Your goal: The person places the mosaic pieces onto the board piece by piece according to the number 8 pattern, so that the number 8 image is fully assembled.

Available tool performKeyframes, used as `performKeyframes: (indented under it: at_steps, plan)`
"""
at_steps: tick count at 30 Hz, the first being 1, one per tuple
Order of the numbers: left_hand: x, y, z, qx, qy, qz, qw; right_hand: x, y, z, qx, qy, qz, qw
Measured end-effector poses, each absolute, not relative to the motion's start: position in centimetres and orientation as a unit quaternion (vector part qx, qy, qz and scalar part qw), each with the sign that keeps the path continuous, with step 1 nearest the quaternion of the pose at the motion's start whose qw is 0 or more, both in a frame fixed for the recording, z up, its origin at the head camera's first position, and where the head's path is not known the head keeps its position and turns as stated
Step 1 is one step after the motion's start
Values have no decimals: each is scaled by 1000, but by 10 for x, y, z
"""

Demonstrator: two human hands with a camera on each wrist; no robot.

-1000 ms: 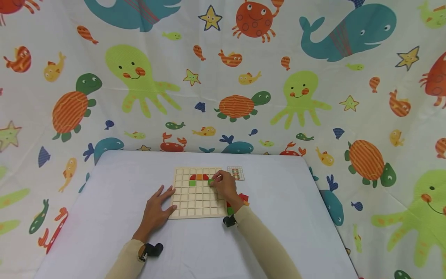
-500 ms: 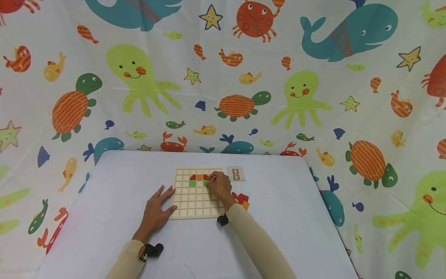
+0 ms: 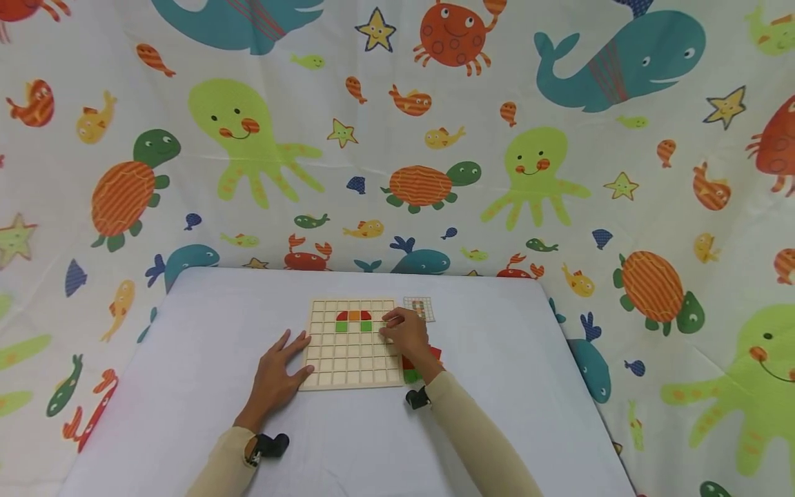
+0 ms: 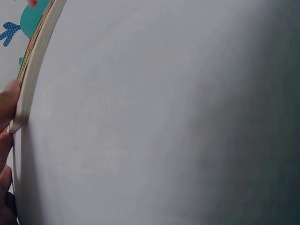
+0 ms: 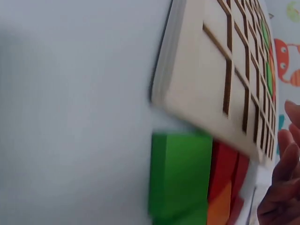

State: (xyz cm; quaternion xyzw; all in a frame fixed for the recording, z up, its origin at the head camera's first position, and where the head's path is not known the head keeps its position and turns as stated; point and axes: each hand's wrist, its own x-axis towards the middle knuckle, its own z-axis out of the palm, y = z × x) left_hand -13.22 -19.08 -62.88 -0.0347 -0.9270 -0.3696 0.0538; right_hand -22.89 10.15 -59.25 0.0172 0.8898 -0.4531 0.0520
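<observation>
A wooden grid board [image 3: 350,364] lies on the white table. In its upper rows sit an orange square [image 3: 354,315] between two red rounded-corner blocks [image 3: 341,316], with a green square [image 3: 341,327] below the left one and another green square [image 3: 366,326] below the right one. My left hand [image 3: 278,376] rests against the board's left edge, fingers spread, with the thumb on its lower corner. Over the board's right edge hovers my right hand [image 3: 408,336], fingers loosely bent. Nothing shows between those fingers [image 5: 287,164] in the right wrist view.
Right of the board lies a pile of loose blocks, among them a green block [image 5: 180,173], red blocks [image 5: 220,168] and an orange one [image 5: 219,206]; my right forearm partly covers it. A printed pattern card [image 3: 427,308] lies beyond. Behind the table hangs a sea-animal cloth [image 3: 435,235].
My right hand has set the green square into the cell below the right red block, let go, and drawn back to the right. My left hand has stayed still.
</observation>
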Motion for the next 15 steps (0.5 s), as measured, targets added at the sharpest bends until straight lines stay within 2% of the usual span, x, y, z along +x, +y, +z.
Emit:
performKeyframes:
  at_steps: [9,15]
  plan:
    - [-132,-193,-630,-34,-929,-364,48,-222,148,-595,86,887,-452,41]
    - [-132,-191,-628,-35,-929,-367,44,-213,167,-597,105,893,-434,54]
